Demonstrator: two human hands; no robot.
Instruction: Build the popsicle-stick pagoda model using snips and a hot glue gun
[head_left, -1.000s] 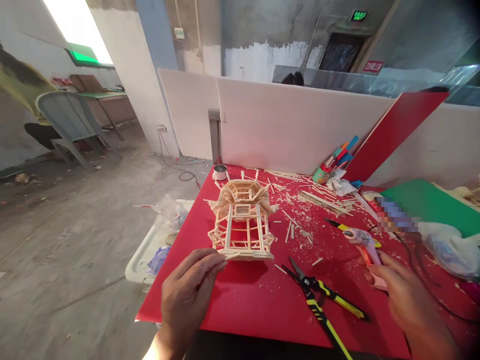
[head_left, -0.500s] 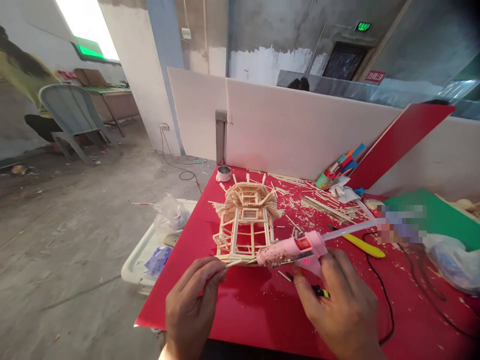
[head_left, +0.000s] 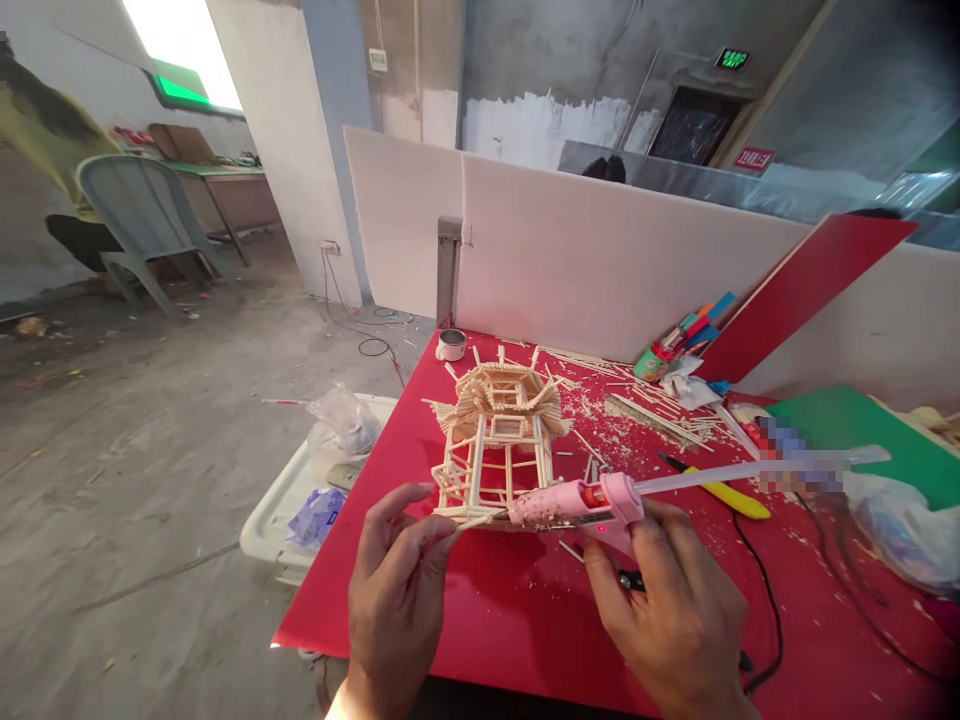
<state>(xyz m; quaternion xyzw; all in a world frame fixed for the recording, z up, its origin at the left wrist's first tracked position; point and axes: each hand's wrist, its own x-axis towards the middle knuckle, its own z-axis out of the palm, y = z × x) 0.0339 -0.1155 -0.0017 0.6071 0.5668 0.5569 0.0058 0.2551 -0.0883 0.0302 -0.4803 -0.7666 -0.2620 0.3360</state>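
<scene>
My right hand (head_left: 671, 590) is wrapped round a pink hot glue gun (head_left: 555, 503), its body speckled with crumbs and a clear glue stick (head_left: 720, 475) jutting from the back. The gun's nozzle points left, at a thin wooden stick (head_left: 474, 521). Between thumb and fingertip my left hand (head_left: 405, 580) pinches that stick by its left end, the index finger lifted. Just behind both hands stands a model building (head_left: 499, 440) made of small wooden sticks, with flared tiered roofs and an open frame below. Whether the stick touches the model I cannot tell.
Loose sticks (head_left: 652, 405) and shavings litter the red table (head_left: 405, 440). A yellow-handled tool (head_left: 727, 497), a black cord (head_left: 772, 580), a white cup (head_left: 451, 345) and a pen holder (head_left: 654, 358) lie about. A white bin (head_left: 262, 525) stands left. A person (head_left: 52, 150) sits by a chair.
My left index finger has lifted away from the thumb while the stick stays pinched. The glue gun has shifted slightly left and tilted flatter, its nozzle close to the stick.
</scene>
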